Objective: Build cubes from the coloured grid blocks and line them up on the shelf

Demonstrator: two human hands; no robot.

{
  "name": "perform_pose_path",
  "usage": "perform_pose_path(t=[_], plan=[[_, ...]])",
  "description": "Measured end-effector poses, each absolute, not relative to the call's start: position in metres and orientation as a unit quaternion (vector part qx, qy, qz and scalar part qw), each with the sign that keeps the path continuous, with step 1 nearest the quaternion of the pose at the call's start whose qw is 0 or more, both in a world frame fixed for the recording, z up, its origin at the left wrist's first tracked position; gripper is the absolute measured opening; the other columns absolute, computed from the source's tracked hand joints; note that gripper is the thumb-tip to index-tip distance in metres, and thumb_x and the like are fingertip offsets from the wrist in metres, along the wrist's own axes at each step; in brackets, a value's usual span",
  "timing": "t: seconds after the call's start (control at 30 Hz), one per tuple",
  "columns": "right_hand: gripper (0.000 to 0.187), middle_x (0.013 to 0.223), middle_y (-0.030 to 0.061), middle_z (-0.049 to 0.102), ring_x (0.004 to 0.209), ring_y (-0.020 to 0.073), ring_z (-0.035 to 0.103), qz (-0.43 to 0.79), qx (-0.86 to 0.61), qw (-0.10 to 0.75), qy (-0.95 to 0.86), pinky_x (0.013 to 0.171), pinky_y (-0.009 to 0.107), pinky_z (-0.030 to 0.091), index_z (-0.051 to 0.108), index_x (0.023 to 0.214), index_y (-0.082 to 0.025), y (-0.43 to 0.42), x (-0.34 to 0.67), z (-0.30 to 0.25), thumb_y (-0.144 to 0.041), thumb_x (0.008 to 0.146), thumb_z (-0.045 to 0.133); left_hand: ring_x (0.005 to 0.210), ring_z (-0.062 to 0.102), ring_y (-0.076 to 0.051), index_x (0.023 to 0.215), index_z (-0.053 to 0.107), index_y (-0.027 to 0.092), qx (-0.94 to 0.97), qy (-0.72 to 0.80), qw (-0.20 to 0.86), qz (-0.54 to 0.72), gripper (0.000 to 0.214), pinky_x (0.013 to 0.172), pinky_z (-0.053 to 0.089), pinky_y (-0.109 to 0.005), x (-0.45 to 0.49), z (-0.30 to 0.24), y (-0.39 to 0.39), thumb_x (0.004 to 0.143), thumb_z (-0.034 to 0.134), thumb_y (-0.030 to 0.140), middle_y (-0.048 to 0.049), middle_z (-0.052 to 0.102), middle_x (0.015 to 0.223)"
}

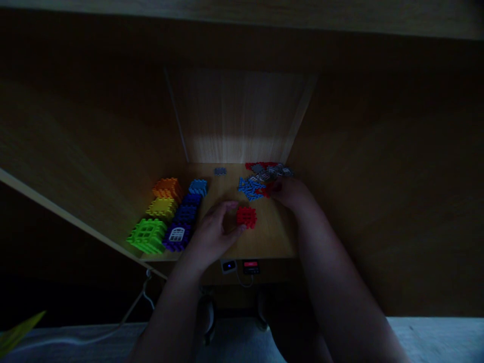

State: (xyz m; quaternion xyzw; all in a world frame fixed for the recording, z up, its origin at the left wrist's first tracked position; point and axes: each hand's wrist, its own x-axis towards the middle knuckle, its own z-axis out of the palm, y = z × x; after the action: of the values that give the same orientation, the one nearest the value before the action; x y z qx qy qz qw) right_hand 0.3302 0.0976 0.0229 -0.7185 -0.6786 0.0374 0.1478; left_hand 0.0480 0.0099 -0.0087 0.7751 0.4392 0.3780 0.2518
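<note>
My left hand point(215, 233) curves around the left side of a small red stack of toy building tiles point(246, 217). Its thumb is at the stack's lower edge and its index finger lies near the upper left corner, thumb and finger apart. My right hand point(289, 191) pinches a red toothed building tile point(267, 190) at the right of the loose pieces; the fingers partly hide it. Close by lie loose blue tiles point(249, 189), with grey tiles point(267, 174) behind them and more red tiles point(251, 165) at the back.
On the shelf's left side stand stacks of tiles: orange point(167, 187), yellow point(162, 207), green point(147, 235), light blue point(198, 187), dark blue point(187, 210) and purple point(177, 236). A grey tile point(220, 171) lies at the back. Wooden walls enclose both sides. Two small devices point(229, 266) sit below the front edge.
</note>
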Motion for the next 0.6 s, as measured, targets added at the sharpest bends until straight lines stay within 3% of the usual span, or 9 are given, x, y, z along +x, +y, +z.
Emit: perform_pose_path(t=[0.27, 0.47, 0.6], plan=[[0.037, 0.104, 0.0141, 0.082, 0.093, 0.0314, 0.078, -0.027, -0.689, 0.242, -0.683, 0.079, 0.038, 0.057, 0.077, 0.112, -0.018, 0.094, 0.329, 0.027, -0.043, 0.087, 0.086, 0.139, 0.066, -0.028, 0.140, 0.060, 0.028, 0.776, 0.432, 0.253, 0.384, 0.046, 0.121, 0.052, -0.051, 0.047, -0.013, 0.011, 0.098, 0.078, 0.035, -0.0086, 0.070, 0.146], [0.036, 0.112, 0.0169, 0.081, 0.098, 0.0327, 0.078, -0.031, -0.665, 0.324, -0.672, 0.087, 0.041, 0.059, 0.075, 0.117, -0.015, 0.093, 0.331, 0.030, -0.031, 0.086, 0.083, 0.140, 0.066, -0.029, 0.140, 0.060, 0.029, 0.776, 0.431, 0.250, 0.387, 0.046, 0.121, 0.052, -0.051, 0.047, -0.013, 0.010, 0.098, 0.077, 0.035, -0.0081, 0.070, 0.146], [0.032, 0.118, 0.0136, 0.079, 0.102, 0.0293, 0.077, 0.021, -0.578, 0.411, -0.705, 0.092, 0.042, 0.061, 0.074, 0.112, -0.020, 0.086, 0.321, 0.039, -0.030, 0.084, 0.085, 0.138, 0.067, -0.028, 0.139, 0.060, 0.028, 0.775, 0.436, 0.246, 0.386, 0.045, 0.120, 0.052, -0.050, 0.047, -0.012, 0.010, 0.097, 0.077, 0.034, -0.0078, 0.071, 0.144]])
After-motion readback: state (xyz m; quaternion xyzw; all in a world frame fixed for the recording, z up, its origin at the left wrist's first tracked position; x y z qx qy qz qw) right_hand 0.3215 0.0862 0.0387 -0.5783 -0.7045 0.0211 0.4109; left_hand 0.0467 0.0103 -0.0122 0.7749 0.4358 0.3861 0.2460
